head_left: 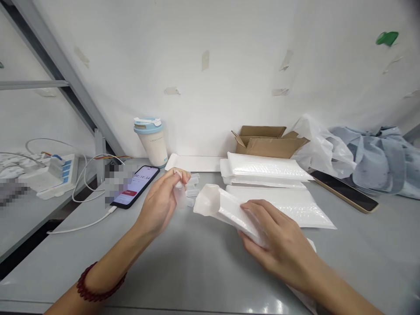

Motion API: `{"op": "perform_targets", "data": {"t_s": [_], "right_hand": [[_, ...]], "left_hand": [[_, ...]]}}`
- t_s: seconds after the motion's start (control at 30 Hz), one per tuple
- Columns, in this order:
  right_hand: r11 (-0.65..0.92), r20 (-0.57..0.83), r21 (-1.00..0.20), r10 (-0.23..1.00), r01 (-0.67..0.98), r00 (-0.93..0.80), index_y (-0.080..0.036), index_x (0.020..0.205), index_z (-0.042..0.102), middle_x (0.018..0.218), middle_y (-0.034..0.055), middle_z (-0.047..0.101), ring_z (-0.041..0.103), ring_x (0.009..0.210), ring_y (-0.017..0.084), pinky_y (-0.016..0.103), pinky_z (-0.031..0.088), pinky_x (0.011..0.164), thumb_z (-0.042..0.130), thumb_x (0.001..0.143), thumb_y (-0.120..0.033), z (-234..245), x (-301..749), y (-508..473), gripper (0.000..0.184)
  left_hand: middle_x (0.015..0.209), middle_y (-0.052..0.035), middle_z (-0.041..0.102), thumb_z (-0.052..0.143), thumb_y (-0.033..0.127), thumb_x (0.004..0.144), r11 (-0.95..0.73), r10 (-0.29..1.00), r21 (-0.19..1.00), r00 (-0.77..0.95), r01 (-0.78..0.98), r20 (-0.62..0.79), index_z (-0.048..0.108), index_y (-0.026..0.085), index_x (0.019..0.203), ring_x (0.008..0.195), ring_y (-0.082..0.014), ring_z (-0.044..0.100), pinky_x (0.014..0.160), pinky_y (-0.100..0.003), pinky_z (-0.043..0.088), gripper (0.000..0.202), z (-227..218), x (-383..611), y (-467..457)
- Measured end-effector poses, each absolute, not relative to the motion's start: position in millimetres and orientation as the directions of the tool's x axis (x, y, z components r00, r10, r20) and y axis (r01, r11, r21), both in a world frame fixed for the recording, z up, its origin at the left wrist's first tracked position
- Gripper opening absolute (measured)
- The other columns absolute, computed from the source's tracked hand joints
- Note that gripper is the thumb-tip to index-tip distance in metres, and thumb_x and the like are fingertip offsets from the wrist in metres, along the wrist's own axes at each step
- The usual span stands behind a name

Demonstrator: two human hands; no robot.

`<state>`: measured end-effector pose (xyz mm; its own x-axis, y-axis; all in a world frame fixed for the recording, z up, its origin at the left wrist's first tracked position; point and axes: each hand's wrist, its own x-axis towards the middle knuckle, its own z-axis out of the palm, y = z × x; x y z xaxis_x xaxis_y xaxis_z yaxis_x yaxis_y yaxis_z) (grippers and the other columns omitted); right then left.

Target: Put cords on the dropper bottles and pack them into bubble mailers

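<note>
My left hand (164,197) is closed around a small translucent plastic bottle (179,194), with the fingers over its upper end. Several similar clear plastic pieces (193,191) lie on the table just beyond that hand. My right hand (275,243) grips a white bubble mailer (234,212) between thumb and fingers. The mailer's opening gapes to the left, towards the bottle; the two do not touch. Part of the mailer is hidden behind my right hand and forearm. More white bubble mailers (265,168) lie stacked behind, and another mailer (282,203) lies flat in front of them.
A lidded paper cup (152,142) stands by the wall, near a lit phone (139,186) on a white cable. An open cardboard box (271,146), a white plastic bag (323,148), a second phone (344,191) and bluish fabric (380,162) sit at the back right. A power strip (59,177) is left.
</note>
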<state>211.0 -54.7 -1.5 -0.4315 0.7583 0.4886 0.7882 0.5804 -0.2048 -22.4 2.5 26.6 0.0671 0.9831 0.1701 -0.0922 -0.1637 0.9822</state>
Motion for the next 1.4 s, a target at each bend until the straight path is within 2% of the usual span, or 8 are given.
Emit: {"op": "perform_targets", "data": {"t_s": [0.23,0.33,0.57,0.97,1.1,1.17,1.3,1.4], "right_hand": [[0.534,0.344,-0.422,0.842,0.733,-0.416,-0.021,0.115,0.042,0.108,0.0101,0.052,0.057,0.090,0.022,0.034,0.052,0.069,0.053,0.078,-0.020,-2,202,-60,0.039],[0.513,0.348,-0.449,0.855,0.732,-0.385,-0.021,0.116,0.041,0.108,0.0097,0.051,0.056,0.091,0.021,0.034,0.052,0.070,0.052,0.078,-0.021,-5,202,-59,0.039],[0.481,0.379,-0.472,0.867,0.738,-0.323,-0.022,0.113,0.042,0.105,0.0084,0.053,0.058,0.084,0.020,0.035,0.053,0.068,0.052,0.078,-0.020,-11,204,-53,0.036],[0.526,0.422,-0.481,0.840,0.701,-0.341,-0.021,0.114,0.042,0.105,0.0090,0.052,0.056,0.087,0.020,0.034,0.052,0.070,0.052,0.078,-0.018,-13,204,-52,0.037],[0.545,0.417,-0.491,0.832,0.680,-0.366,-0.021,0.115,0.042,0.104,0.0085,0.052,0.055,0.089,0.020,0.033,0.051,0.071,0.052,0.079,-0.017,-12,202,-53,0.038],[0.554,0.413,-0.492,0.828,0.672,-0.380,-0.021,0.114,0.043,0.103,0.0080,0.052,0.055,0.089,0.019,0.032,0.051,0.071,0.052,0.079,-0.017,-11,203,-53,0.036],[0.527,0.440,-0.469,0.835,0.709,-0.329,-0.021,0.112,0.044,0.104,0.0079,0.052,0.056,0.090,0.020,0.032,0.050,0.071,0.052,0.081,-0.021,-11,207,-49,0.032],[0.468,0.423,-0.468,0.863,0.749,-0.275,-0.022,0.112,0.043,0.104,0.0075,0.053,0.057,0.087,0.020,0.032,0.051,0.069,0.051,0.083,-0.025,-11,212,-45,0.030]], "left_hand": [[0.092,-0.0049,0.059,0.052,0.039,0.085,-0.155,0.953,0.987,0.269,0.047,0.137,0.067,0.019,0.099,0.077,-0.0148,0.051,0.072,-0.028,0.046,0.029,16,-27,0],[0.090,-0.0047,0.062,0.057,0.038,0.082,-0.174,0.936,0.974,0.331,0.143,0.119,0.070,0.019,0.093,0.070,-0.0130,0.053,0.067,-0.027,0.047,0.026,13,-25,2],[0.088,-0.0022,0.066,0.069,0.029,0.072,-0.287,0.958,0.902,0.073,0.323,0.279,0.065,0.019,0.083,0.083,-0.0170,0.060,0.074,-0.028,0.053,0.016,6,-13,-2],[0.083,-0.0028,0.070,0.060,0.026,0.082,-0.564,0.805,0.592,0.224,0.576,0.549,0.072,0.021,0.079,0.078,-0.0185,0.062,0.074,-0.030,0.048,0.014,2,-11,-9],[0.076,-0.0014,0.071,0.052,0.021,0.086,-0.622,0.781,0.598,0.458,0.505,0.425,0.071,0.020,0.082,0.071,-0.0162,0.062,0.065,-0.025,0.047,0.020,8,-8,-17],[0.082,-0.0010,0.072,0.050,0.020,0.087,-0.632,0.761,0.631,0.516,0.451,0.394,0.071,0.020,0.085,0.078,-0.0162,0.063,0.071,-0.025,0.048,0.021,14,-9,-18],[0.089,-0.0024,0.072,0.055,0.029,0.083,-0.503,0.858,0.633,0.250,0.589,0.449,0.069,0.019,0.086,0.081,-0.0185,0.063,0.072,-0.026,0.047,0.017,26,-28,-6],[0.083,-0.0030,0.069,0.051,0.030,0.083,-0.382,0.922,0.501,0.283,0.777,0.264,0.067,0.020,0.085,0.073,-0.0192,0.060,0.062,-0.028,0.044,0.019,25,-49,11]]}}
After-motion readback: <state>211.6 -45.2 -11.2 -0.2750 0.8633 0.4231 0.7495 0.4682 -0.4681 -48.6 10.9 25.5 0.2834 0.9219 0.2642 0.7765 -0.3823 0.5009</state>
